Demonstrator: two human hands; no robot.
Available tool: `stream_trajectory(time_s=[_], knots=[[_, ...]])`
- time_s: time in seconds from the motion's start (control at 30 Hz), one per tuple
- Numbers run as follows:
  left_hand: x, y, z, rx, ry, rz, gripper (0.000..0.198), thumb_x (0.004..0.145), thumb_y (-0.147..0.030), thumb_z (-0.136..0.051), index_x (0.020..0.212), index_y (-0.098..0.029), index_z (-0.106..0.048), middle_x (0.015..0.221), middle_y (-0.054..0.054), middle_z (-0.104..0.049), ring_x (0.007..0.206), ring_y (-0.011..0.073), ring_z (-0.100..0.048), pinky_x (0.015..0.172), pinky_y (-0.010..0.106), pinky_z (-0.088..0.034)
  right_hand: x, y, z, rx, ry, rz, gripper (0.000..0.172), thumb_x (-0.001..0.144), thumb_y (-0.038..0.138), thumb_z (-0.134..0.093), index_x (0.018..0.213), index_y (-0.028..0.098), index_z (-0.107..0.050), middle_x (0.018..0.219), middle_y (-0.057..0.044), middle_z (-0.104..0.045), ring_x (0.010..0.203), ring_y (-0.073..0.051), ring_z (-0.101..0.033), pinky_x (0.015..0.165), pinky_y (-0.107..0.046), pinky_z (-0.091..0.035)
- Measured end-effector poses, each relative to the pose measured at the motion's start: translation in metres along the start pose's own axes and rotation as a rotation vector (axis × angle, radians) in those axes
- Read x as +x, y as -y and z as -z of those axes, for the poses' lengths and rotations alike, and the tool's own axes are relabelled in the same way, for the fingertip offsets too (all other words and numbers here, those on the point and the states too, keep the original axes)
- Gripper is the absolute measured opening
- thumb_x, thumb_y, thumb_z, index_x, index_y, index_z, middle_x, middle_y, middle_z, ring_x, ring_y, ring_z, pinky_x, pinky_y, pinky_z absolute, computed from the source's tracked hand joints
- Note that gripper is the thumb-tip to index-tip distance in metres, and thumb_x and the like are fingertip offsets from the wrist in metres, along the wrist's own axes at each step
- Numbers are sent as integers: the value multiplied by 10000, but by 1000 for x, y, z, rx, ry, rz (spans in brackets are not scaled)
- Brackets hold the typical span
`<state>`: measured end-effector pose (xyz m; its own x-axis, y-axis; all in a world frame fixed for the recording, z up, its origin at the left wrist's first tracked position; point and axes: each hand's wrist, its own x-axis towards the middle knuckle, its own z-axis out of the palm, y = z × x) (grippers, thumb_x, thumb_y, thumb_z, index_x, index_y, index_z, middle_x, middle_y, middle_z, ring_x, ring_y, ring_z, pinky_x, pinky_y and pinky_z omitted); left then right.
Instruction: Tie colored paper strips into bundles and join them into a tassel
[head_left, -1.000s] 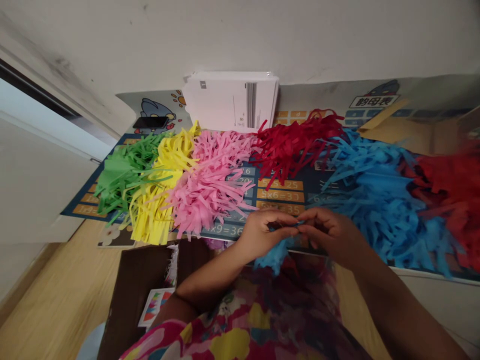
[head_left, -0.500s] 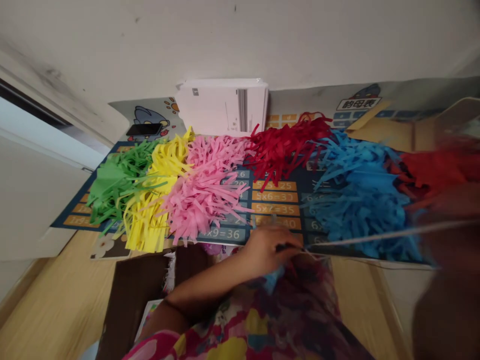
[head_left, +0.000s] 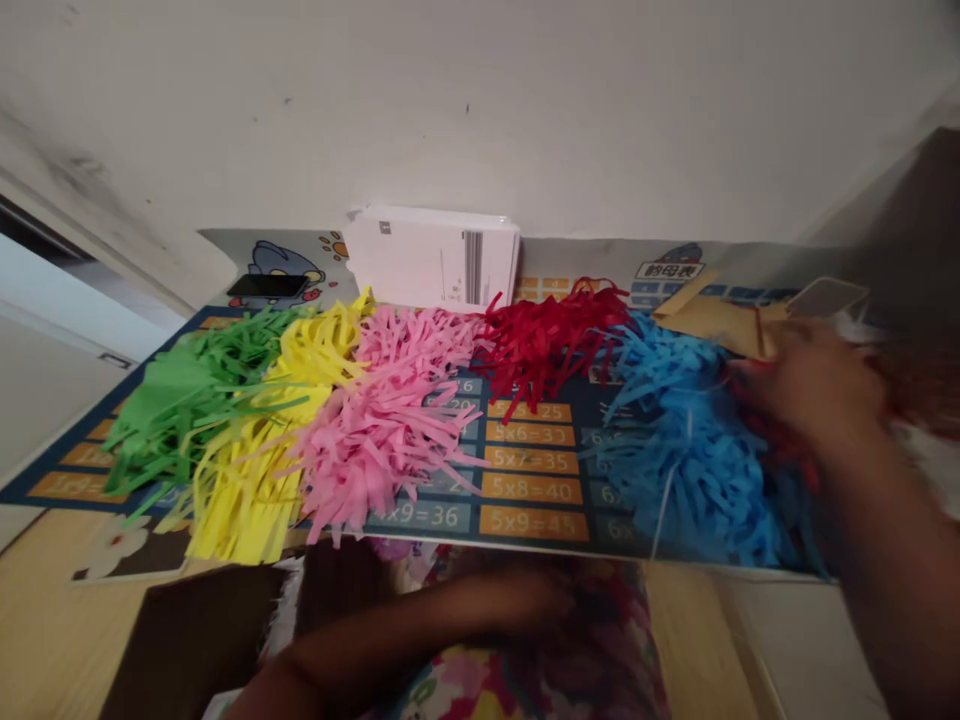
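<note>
My right hand (head_left: 821, 385), smeared by motion, is over the right end of the table. Red paper fringe (head_left: 787, 445) shows beside and below it; whether my fingers grip it cannot be made out. Just left of that hand lies a bunch of blue paper fringe (head_left: 697, 460), with a thin white string (head_left: 671, 490) running across it to the table's front edge. My left hand (head_left: 529, 600) is low in front of the table, over the patterned clothing, dark and blurred, its fingers unclear. Further left lie fringe bunches: crimson (head_left: 551, 340), pink (head_left: 382, 440), yellow (head_left: 255, 470) and green (head_left: 187, 395).
The narrow table (head_left: 536, 522), covered with a times-table sheet, stands against a white wall (head_left: 465, 140). Along the back are a white paper stack (head_left: 435, 260), a black phone (head_left: 266, 287) and tan card pieces (head_left: 712, 325). A brown box (head_left: 187, 640) stands below left.
My right hand has moved up and inward over the red fringe. My left hand has dropped lower, below the table edge. The string, stretched between my hands before, now lies across the blue fringe.
</note>
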<state>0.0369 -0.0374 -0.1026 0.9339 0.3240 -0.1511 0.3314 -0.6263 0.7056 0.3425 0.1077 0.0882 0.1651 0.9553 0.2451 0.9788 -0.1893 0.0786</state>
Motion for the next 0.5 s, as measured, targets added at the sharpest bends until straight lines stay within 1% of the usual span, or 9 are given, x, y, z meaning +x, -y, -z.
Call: stream_trajectory(time_s=[0.03,0.07,0.13,0.2,0.27,0.3,0.37,0.43,0.5], knots=[[-7,-3,10,-67,0,-28,171,850,-140,-631,909,-232,-762,913,15,-781,845,192,-711,767,254,-535,5,15,-3,21,-1,77,482,992,399,-507,1328,62,-582,1359,-289,-540,1213,-345,-573,895,-426,-476],[-14,-7,20,-168,2,-62,210,883,-174,-601,1010,-239,-756,1007,18,-779,912,189,-716,809,249,-534,12,34,-8,58,18,182,471,1010,376,-463,1325,50,-589,1345,-288,-560,1227,-345,-565,921,-421,-460],[-27,-15,41,-376,16,-127,280,931,-261,-553,1149,-234,-726,1134,39,-758,1005,200,-713,866,254,-531,35,80,-23,131,118,433,431,1041,316,-367,1311,89,-615,1298,-223,-627,1232,-293,-568,1003,-383,-425],[-36,-23,60,-513,7,-160,336,942,-337,-535,1197,-211,-713,1172,70,-746,1042,226,-711,892,274,-531,65,127,-41,145,183,552,379,1040,270,-375,1272,151,-651,1312,-148,-643,1264,-238,-549,1064,-333,-383],[-42,-28,72,-561,-30,-161,373,947,-375,-519,1210,-192,-710,1178,96,-743,1059,247,-709,904,289,-530,97,162,-57,126,256,592,321,1020,266,-451,1202,136,-680,1276,-145,-659,1227,-226,-576,1058,-331,-400],[-45,-29,75,-572,-50,-154,386,955,-390,-506,1218,-191,-707,1179,102,-742,1064,249,-709,906,289,-529,111,174,-64,105,292,586,299,1004,293,-501,1167,120,-683,1239,-149,-668,1180,-230,-604,1036,-360,-431],[-52,-27,78,-600,-90,-136,421,978,-437,-472,1239,-195,-696,1181,107,-740,1067,241,-710,907,275,-526,133,188,-75,56,359,559,311,968,358,-586,1132,107,-668,1177,-137,-674,1077,-227,-644,965,-411,-499],[-60,-23,78,-632,-135,-127,478,995,-494,-427,1254,-189,-687,1173,120,-740,1066,235,-710,911,269,-525,146,194,-84,13,409,548,340,946,390,-623,1152,121,-642,1170,-115,-658,1031,-216,-649,911,-428,-538],[-66,-19,79,-645,-180,-134,517,996,-523,-407,1255,-174,-686,1163,139,-740,1070,240,-707,922,280,-524,151,194,-91,-7,446,572,331,944,377,-629,1163,129,-633,1171,-111,-648,1018,-210,-647,888,-410,-550]])
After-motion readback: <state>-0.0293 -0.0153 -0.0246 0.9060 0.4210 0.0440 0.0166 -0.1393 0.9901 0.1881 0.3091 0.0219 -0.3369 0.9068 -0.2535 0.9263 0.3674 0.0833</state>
